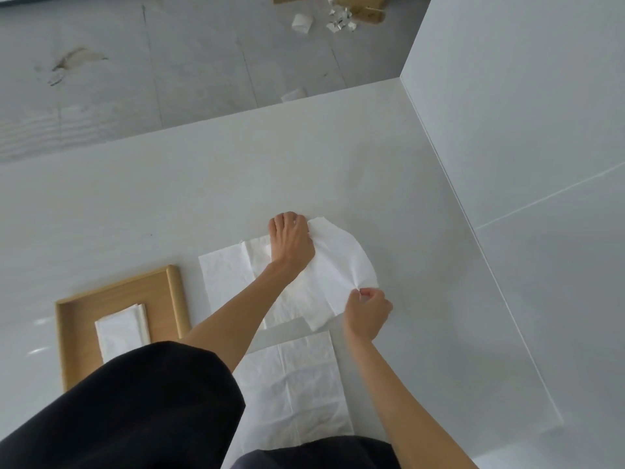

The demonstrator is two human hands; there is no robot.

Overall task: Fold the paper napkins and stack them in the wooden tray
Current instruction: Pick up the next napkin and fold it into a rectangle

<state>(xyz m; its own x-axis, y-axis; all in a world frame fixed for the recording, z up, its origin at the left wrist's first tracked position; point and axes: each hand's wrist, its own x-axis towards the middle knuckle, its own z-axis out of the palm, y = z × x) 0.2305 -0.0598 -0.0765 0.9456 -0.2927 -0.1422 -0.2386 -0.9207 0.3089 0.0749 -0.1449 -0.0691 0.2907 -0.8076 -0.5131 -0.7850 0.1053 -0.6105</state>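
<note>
Resting at the left of the white table [135, 198], the wooden tray [176, 292] is noted with a stack of folded napkins [118, 330] lying inside it. Just beside the tray, an unfolded napkin [223, 275] is spread flat; a second flat napkin [304, 384] lies nearer the person. The far corner of a raised napkin [338, 265] is gripped by the curled left hand [292, 240]. Its near corner is pinched by the right hand [367, 313].
</note>
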